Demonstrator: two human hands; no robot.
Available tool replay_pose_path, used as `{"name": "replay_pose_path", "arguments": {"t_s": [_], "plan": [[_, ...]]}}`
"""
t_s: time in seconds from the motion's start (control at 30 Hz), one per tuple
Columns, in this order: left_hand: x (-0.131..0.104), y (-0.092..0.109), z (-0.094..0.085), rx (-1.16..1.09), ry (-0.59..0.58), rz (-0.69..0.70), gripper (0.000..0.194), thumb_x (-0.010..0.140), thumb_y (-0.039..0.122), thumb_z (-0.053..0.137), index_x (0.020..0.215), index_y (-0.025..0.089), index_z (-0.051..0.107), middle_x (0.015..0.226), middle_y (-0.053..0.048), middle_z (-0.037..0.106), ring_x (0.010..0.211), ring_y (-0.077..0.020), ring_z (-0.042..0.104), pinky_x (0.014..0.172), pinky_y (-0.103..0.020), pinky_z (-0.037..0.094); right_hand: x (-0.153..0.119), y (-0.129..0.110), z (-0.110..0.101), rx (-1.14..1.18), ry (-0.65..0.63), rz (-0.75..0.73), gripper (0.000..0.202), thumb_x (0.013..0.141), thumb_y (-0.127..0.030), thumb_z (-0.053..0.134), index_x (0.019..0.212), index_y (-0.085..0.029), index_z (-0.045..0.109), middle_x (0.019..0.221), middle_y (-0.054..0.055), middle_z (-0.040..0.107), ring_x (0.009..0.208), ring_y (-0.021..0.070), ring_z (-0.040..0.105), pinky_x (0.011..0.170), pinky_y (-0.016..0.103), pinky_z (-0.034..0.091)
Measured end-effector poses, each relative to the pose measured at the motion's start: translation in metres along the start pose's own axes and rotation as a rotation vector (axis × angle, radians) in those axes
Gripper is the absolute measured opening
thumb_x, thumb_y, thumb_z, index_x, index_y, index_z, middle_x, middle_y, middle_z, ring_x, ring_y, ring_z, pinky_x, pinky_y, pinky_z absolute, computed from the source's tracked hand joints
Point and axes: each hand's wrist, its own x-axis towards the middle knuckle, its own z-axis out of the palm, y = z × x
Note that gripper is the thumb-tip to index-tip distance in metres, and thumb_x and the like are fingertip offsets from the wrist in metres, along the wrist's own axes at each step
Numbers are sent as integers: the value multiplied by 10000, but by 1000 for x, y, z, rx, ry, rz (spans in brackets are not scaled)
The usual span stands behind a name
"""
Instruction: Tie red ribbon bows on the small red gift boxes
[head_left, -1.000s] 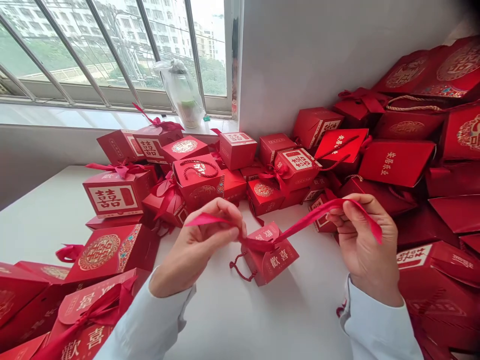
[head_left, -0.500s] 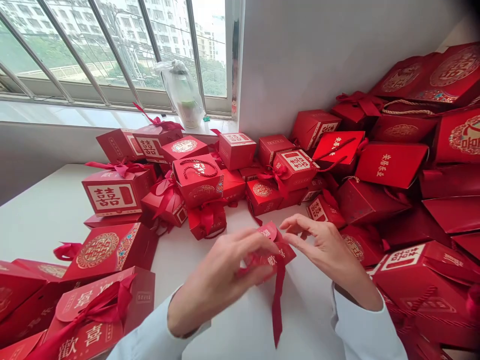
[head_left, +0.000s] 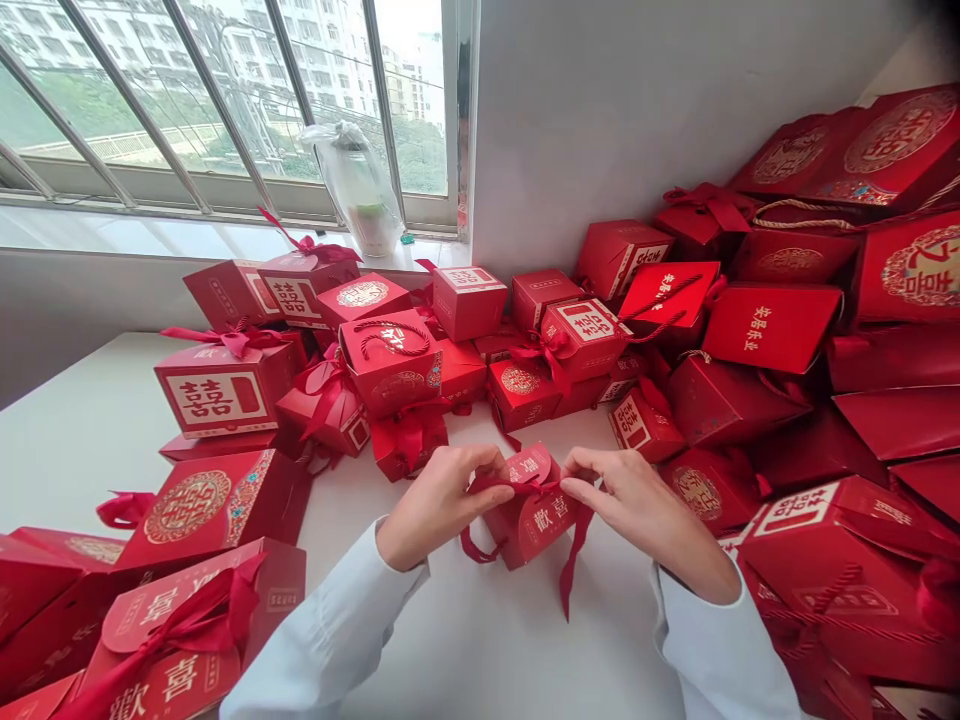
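Note:
A small red gift box [head_left: 531, 532] with pale printed characters and a rounded top flap stands on the white table between my hands. Across its top runs a dark red ribbon [head_left: 574, 565], crossed near the middle, one tail hanging at the right front and a loop at the left. My left hand [head_left: 450, 500] pinches the ribbon at the left of the box top, thumb and forefinger together. On the opposite side, my right hand [head_left: 637, 505] pinches the ribbon close to the crossing. The fingertips partly hide the ribbon.
Red boxes with ribbons crowd the back of the white table [head_left: 90, 400]. A larger ribboned box [head_left: 187, 630] lies at front left, and a high pile of red boxes [head_left: 825, 590] fills the right side. A plastic-wrapped cup [head_left: 369, 215] stands on the windowsill.
My left hand has drawn back to the left, uncovering the box front. Both hands now pinch the ribbon at either side, and the long hanging tail sits higher and shorter.

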Motion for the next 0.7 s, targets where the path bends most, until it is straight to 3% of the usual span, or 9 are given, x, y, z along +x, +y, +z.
{"name": "replay_pose_path", "arguments": {"t_s": [0.1, 0.27, 0.43, 0.57, 0.63, 0.7], "plan": [[2, -2, -10, -136, -16, -44, 223, 849, 334, 498, 752, 155, 587, 638, 23, 529, 557, -91, 423, 499, -187, 323, -2, 4, -8, 55, -21, -7, 197, 879, -221, 478, 704, -218, 568, 637, -39, 611, 586, 139, 558, 535, 234, 365], [1, -1, -20, -34, 114, -117, 344, 877, 379, 407, 630, 162, 508, 583, 18, 461, 548, -102, 398, 497, -193, 306, -11, 3, -14, 64, -58, 23, 165, 868, -184, 478, 758, -234, 590, 669, -55, 611, 528, 121, 570, 513, 226, 371], [-7, -2, -25, 148, -27, -157, 333, 904, 372, 364, 679, 177, 513, 587, 21, 481, 505, -106, 412, 491, -211, 296, -26, 4, -21, -58, -123, -56, 146, 798, -120, 570, 831, -253, 621, 742, -46, 638, 629, 137, 572, 598, 231, 380], [-10, -5, -24, 241, -13, -70, 292, 914, 382, 378, 893, 195, 601, 768, -18, 583, 691, -154, 523, 623, -245, 382, -32, 6, -27, 7, -332, -54, 27, 811, -258, 646, 797, -241, 632, 676, -54, 614, 625, 124, 545, 596, 217, 359], [-7, -5, -18, 231, 36, -41, 278, 913, 397, 401, 963, 217, 607, 880, -33, 603, 810, -180, 538, 707, -271, 403, -29, 6, -27, 20, -345, -10, 181, 866, -339, 583, 731, -222, 616, 661, -45, 609, 615, 120, 530, 582, 217, 345], [-2, -4, -9, 202, 64, -24, 255, 909, 398, 428, 933, 223, 612, 911, -32, 610, 870, -195, 532, 749, -287, 403, -23, 4, -22, -19, -281, 54, 267, 907, -372, 506, 715, -214, 604, 649, -31, 601, 600, 124, 513, 566, 225, 327]]}}
